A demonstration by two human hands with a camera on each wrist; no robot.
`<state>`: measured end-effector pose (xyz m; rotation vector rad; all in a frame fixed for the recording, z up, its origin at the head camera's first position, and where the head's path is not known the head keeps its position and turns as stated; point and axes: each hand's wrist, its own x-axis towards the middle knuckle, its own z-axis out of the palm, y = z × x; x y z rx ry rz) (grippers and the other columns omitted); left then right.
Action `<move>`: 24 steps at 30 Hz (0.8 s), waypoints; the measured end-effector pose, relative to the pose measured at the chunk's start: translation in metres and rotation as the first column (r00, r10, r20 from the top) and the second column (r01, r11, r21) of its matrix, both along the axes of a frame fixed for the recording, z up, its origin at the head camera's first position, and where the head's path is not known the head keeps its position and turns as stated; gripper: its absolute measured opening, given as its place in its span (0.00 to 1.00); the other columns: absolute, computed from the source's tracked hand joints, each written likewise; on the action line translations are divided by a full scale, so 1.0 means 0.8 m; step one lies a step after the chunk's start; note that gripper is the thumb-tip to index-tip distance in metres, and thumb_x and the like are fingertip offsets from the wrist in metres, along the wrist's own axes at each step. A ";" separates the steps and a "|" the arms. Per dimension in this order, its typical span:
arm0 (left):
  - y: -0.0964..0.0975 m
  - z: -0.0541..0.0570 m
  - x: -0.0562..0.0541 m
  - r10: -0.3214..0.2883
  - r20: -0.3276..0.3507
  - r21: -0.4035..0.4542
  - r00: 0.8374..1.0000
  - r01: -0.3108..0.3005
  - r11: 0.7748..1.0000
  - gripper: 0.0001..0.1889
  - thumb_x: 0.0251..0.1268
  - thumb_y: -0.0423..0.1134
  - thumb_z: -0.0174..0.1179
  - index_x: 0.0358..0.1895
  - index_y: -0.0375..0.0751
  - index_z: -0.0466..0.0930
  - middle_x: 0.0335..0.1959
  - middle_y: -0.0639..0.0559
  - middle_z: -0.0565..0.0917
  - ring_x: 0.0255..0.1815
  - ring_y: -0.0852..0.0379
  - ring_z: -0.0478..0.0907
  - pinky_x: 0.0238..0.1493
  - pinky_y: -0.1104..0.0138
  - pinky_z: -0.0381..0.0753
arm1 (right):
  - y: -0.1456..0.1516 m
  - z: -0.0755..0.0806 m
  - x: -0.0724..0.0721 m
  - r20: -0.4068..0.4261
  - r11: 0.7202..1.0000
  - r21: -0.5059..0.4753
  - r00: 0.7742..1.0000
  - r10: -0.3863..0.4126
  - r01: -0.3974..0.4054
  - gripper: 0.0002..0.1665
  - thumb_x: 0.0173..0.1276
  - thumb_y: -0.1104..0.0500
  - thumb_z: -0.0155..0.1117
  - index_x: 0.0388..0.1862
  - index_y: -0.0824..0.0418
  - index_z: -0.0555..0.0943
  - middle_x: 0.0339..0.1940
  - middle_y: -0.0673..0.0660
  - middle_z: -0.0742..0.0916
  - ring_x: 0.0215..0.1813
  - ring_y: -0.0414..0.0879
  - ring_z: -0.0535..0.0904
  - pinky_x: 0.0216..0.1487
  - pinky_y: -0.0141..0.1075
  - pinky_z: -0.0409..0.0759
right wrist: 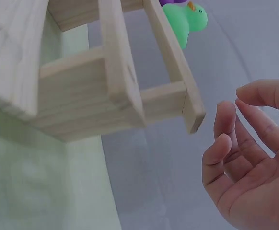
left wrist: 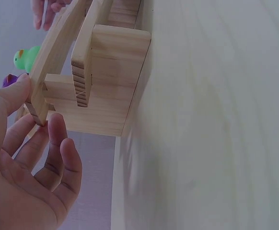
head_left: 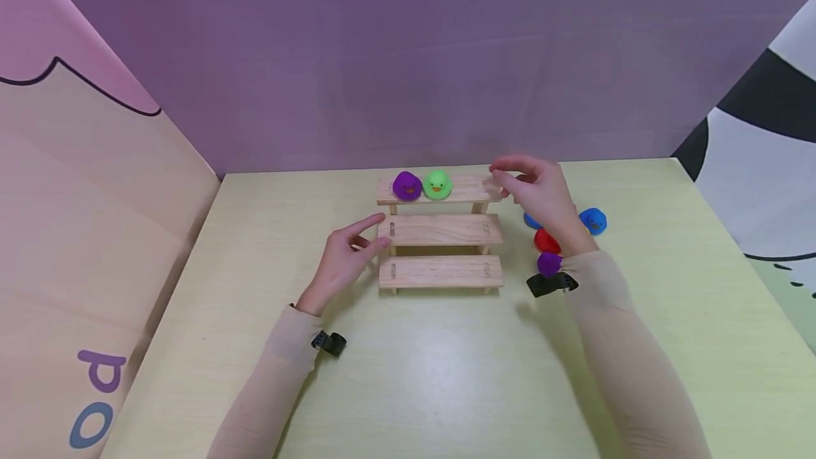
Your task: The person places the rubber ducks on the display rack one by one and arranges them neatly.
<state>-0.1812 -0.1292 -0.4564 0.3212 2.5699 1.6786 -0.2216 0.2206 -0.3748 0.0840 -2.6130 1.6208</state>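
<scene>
A three-step wooden stand [head_left: 446,230] sits on the table. On its top step, toward the left, a purple rubber duck [head_left: 407,187] and a green rubber duck [head_left: 437,185] stand side by side. My left hand [head_left: 341,261] grips the left end of the middle step, thumb [left wrist: 18,91] above and fingers underneath, as the left wrist view shows. Just off the right end of the top step is my right hand [head_left: 540,190], fingers loosely bent and nothing in them. In the right wrist view its fingertips [right wrist: 221,143] stand apart from the stand.
Right of the stand, partly hidden by my right forearm, lie a red duck [head_left: 546,241], a purple duck [head_left: 549,263] and a blue duck [head_left: 593,221]; another blue one [head_left: 531,221] peeks out beside the hand. A purple backdrop [head_left: 408,62] rises behind the table [head_left: 408,374].
</scene>
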 end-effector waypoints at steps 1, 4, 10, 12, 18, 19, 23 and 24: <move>0.000 0.000 0.000 -0.001 -0.001 0.000 1.000 0.001 1.000 0.26 0.75 0.47 0.69 0.74 0.56 0.79 0.57 0.40 0.86 0.43 0.50 0.81 0.28 0.68 0.74 | 0.003 -0.001 0.001 0.002 1.000 0.004 1.000 -0.004 0.004 0.25 0.79 0.44 0.66 0.67 0.56 0.84 0.58 0.50 0.88 0.37 0.37 0.85 0.44 0.29 0.82; -0.001 0.000 0.001 -0.003 -0.005 0.000 1.000 0.003 1.000 0.26 0.75 0.47 0.69 0.74 0.56 0.79 0.59 0.41 0.86 0.44 0.50 0.81 0.28 0.68 0.74 | 0.010 -0.005 0.006 0.003 1.000 0.013 1.000 -0.015 0.015 0.26 0.79 0.44 0.66 0.67 0.55 0.84 0.59 0.51 0.88 0.39 0.40 0.85 0.42 0.29 0.83; -0.002 0.003 0.000 -0.002 -0.003 0.001 1.000 0.002 1.000 0.27 0.75 0.46 0.69 0.75 0.55 0.79 0.57 0.41 0.86 0.43 0.51 0.80 0.28 0.68 0.73 | 0.027 -0.009 0.011 0.028 0.999 0.038 0.999 -0.040 0.039 0.27 0.79 0.40 0.65 0.68 0.53 0.84 0.65 0.54 0.86 0.42 0.41 0.86 0.44 0.30 0.84; -0.002 0.003 0.000 -0.001 0.000 -0.001 1.000 0.001 1.000 0.27 0.75 0.46 0.69 0.75 0.54 0.78 0.56 0.40 0.86 0.43 0.51 0.80 0.27 0.68 0.73 | 0.033 -0.011 0.012 0.034 0.998 0.038 0.998 -0.043 0.042 0.28 0.79 0.40 0.64 0.69 0.53 0.83 0.65 0.53 0.86 0.41 0.39 0.86 0.45 0.30 0.84; -0.003 0.002 0.000 0.004 0.004 -0.001 1.000 -0.004 1.000 0.27 0.76 0.47 0.68 0.75 0.55 0.79 0.57 0.41 0.86 0.44 0.50 0.80 0.28 0.68 0.73 | 0.051 -0.022 0.015 0.043 0.998 0.025 0.997 -0.057 0.056 0.28 0.78 0.40 0.66 0.68 0.54 0.84 0.50 0.33 0.88 0.37 0.38 0.84 0.37 0.31 0.83; -0.004 0.002 0.000 0.005 0.003 -0.002 1.000 -0.005 1.000 0.26 0.76 0.47 0.68 0.74 0.55 0.79 0.57 0.41 0.86 0.44 0.50 0.80 0.28 0.68 0.73 | 0.054 -0.024 0.016 0.044 0.998 0.021 0.997 -0.060 0.059 0.28 0.78 0.40 0.66 0.67 0.54 0.84 0.48 0.31 0.87 0.36 0.39 0.83 0.36 0.32 0.83; -0.006 0.003 0.001 0.009 0.002 -0.005 1.000 -0.009 1.000 0.26 0.76 0.47 0.68 0.74 0.56 0.79 0.58 0.41 0.85 0.44 0.49 0.80 0.29 0.68 0.73 | 0.064 -0.029 0.020 0.056 0.998 0.009 0.996 -0.066 0.066 0.28 0.78 0.41 0.66 0.67 0.55 0.84 0.45 0.27 0.86 0.33 0.37 0.83 0.36 0.30 0.83; -0.006 0.003 0.001 0.011 0.003 -0.006 1.000 -0.011 1.000 0.26 0.76 0.47 0.68 0.74 0.56 0.79 0.58 0.41 0.85 0.44 0.49 0.79 0.29 0.68 0.73 | 0.067 -0.030 0.020 0.060 0.998 0.010 0.996 -0.068 0.067 0.28 0.79 0.41 0.65 0.68 0.56 0.84 0.44 0.27 0.86 0.34 0.36 0.83 0.37 0.29 0.83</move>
